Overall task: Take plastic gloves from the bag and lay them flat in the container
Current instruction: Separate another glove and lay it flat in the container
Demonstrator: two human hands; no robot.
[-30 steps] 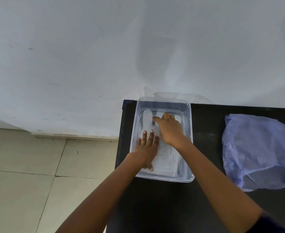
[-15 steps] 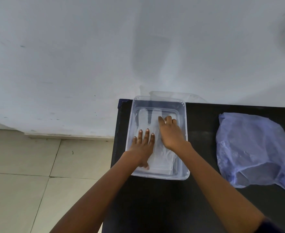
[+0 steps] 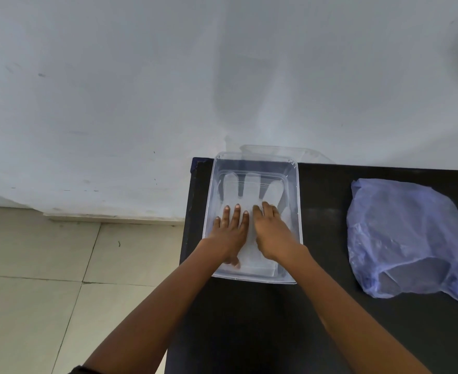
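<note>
A clear plastic container stands at the far left corner of the black table. Inside it lies a translucent plastic glove, spread flat with its fingers pointing toward the wall. My left hand presses flat on the glove's palm area, fingers straight. Beside it, my right hand also rests flat on the glove, fingers extended. The two hands hide the glove's lower half. A crumpled bluish plastic bag lies on the table to the right, apart from both hands.
The black table ends just left of the container, with tiled floor below. A white wall rises right behind the table. A clear lid leans behind the container against the wall.
My right hand has slid back from the glove's fingers toward its palm, now level with my left hand. The left hand has stayed pressed in place.
</note>
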